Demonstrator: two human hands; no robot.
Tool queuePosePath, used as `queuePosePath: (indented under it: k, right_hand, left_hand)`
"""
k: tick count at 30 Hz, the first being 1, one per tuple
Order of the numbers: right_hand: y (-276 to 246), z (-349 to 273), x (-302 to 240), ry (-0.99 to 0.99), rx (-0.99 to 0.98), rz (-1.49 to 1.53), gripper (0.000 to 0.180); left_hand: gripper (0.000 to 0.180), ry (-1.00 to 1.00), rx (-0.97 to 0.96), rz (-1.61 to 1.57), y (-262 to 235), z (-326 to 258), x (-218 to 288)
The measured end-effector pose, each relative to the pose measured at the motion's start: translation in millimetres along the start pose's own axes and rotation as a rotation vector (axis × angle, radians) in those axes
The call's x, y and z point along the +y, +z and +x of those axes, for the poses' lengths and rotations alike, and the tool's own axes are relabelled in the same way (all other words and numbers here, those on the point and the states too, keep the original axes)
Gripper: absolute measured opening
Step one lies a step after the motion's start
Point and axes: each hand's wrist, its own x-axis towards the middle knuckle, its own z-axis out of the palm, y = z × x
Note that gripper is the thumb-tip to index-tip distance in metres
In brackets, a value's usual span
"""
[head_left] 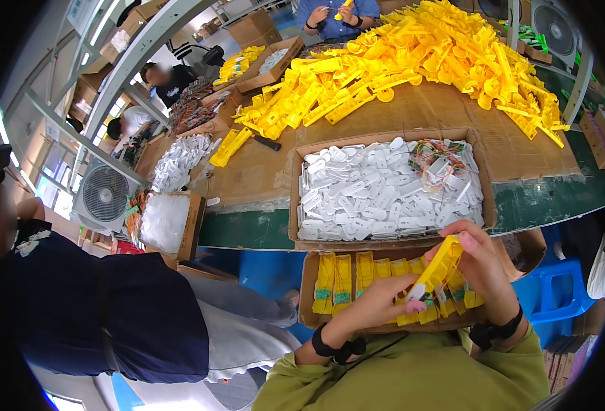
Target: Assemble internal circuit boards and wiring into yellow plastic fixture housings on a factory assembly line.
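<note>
Between my two hands is a yellow plastic housing [443, 262], a long hollow shell held tilted, with a small white part and some wires at its lower end. My right hand [484, 259] grips its upper end, the fingers closed around the edge. At the lower end, my left hand [382, 299] pinches the housing near the white part. Both wrists wear black bands. Just below the hands is a cardboard box [307, 291] of similar yellow housings [343, 279], several with green boards and wires inside.
In front, a cardboard tray [293, 198] is full of white plastic pieces [357, 188], with a tangle of wired parts [439, 161] on top. Beyond lies a large heap of yellow housings [412, 51]. A person [104, 308] stands at left; a blue stool [559, 288] is at right.
</note>
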Motion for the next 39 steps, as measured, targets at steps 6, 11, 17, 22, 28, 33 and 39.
queuePosePath:
  k: [6, 11, 17, 22, 28, 33, 39]
  right_hand:
    - [-21.0, 3.4, 10.3, 0.061, -0.061, -0.446, 0.027]
    - [-58.1, -16.1, -20.2, 0.086, 0.043, -0.426, 0.027]
    - [-82.6, -28.4, -39.8, -0.016, 0.197, -0.541, 0.026]
    - [-103.3, -9.4, -73.4, -0.083, 0.250, -0.694, 0.026]
    - [-124.9, 52.1, -88.8, -0.045, 0.212, -0.745, 0.025]
    - [-146.7, 114.9, -105.2, -0.055, 0.171, -0.944, 0.026]
    - [-214.0, 175.5, -109.0, -0.042, 0.504, -1.365, 0.035]
  left_hand:
    - [0.034, -0.254, -0.175, -0.227, -2.7, -33.2, -17.6]
    - [0.034, -0.450, 0.086, -0.080, -19.1, -84.0, -56.5]
    - [0.031, -0.597, 0.421, 0.377, -7.6, -89.6, -71.1]
    - [0.033, -0.489, 0.232, 0.468, -30.0, -78.4, -66.7]
    - [0.030, -0.578, 0.189, 0.437, -37.7, -73.1, -68.7]
    - [0.029, -0.484, -0.008, 0.603, -64.4, -69.2, -51.2]
    - [0.027, -0.265, 0.305, 0.545, -121.9, -20.3, -3.9]
